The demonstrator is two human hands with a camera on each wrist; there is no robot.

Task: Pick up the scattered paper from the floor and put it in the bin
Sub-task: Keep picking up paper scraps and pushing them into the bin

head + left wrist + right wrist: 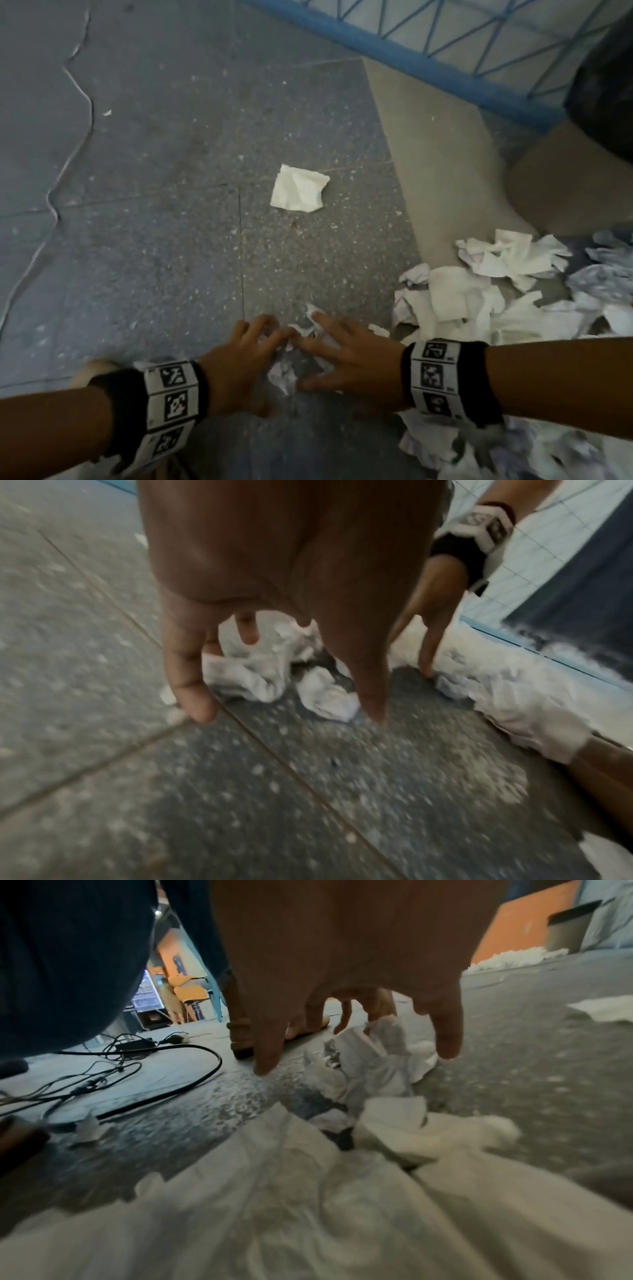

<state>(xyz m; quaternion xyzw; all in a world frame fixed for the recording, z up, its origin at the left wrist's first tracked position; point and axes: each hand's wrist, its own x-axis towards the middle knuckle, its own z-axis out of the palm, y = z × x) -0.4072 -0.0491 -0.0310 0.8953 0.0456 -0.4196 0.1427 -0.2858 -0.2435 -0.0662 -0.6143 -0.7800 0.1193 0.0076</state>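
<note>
A small clump of crumpled white paper lies on the speckled grey floor between my two hands. My left hand reaches down on its left side with fingers spread, the tips at the paper and the floor. My right hand mirrors it from the right, fingers spread and loosely bent over the clump. Neither hand closes around anything. One flat white sheet lies alone farther ahead. A big pile of crumpled paper spreads along my right. A grey bin with a dark rim stands far off by an orange wall.
A blue grid railing runs across the top right, with a dark bag-like shape beside it. Black cables snake over the floor behind my hands, near a sandalled foot. A thin pale cord lies at the far left.
</note>
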